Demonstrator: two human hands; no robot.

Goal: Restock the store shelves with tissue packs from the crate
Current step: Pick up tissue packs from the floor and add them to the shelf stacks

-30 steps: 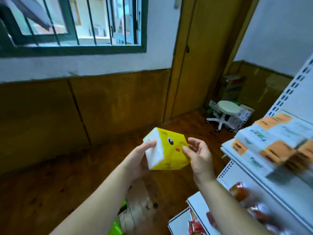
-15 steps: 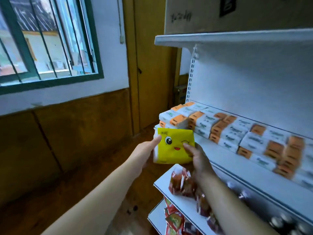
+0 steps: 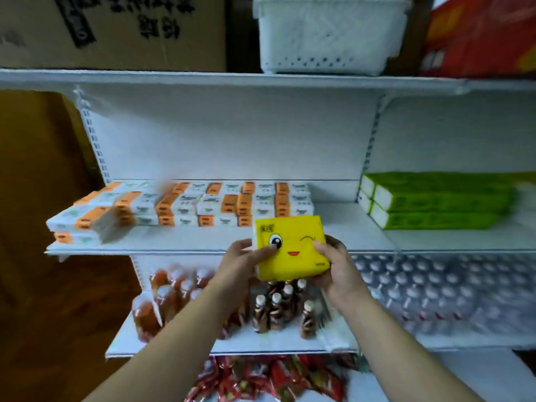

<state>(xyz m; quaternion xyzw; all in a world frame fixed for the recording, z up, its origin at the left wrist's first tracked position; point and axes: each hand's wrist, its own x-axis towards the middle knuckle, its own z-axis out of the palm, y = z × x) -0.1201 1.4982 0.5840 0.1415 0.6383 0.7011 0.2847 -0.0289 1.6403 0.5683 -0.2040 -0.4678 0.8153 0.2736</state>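
Observation:
I hold a yellow tissue pack (image 3: 293, 250) with a winking cartoon face in front of the white middle shelf (image 3: 179, 242). My left hand (image 3: 242, 261) grips its left edge, thumb on the printed eye. My right hand (image 3: 336, 265) grips its right edge and lower corner. The pack hangs just before the shelf's front lip, to the right of several orange-and-white tissue packs (image 3: 203, 204) laid in rows. The crate is out of sight.
Green tissue packs (image 3: 435, 201) are stacked at the shelf's right. Above sit a cardboard box (image 3: 116, 30), a white basket (image 3: 327, 36) and a red box (image 3: 478, 36). Below stand brown bottles (image 3: 278, 309), orange bottles (image 3: 171, 291) and wrapped water bottles (image 3: 435, 294).
My view has swung right from the window and door to face the shelves squarely. Both hands carried the yellow pack along, from the shelf's left end to its middle.

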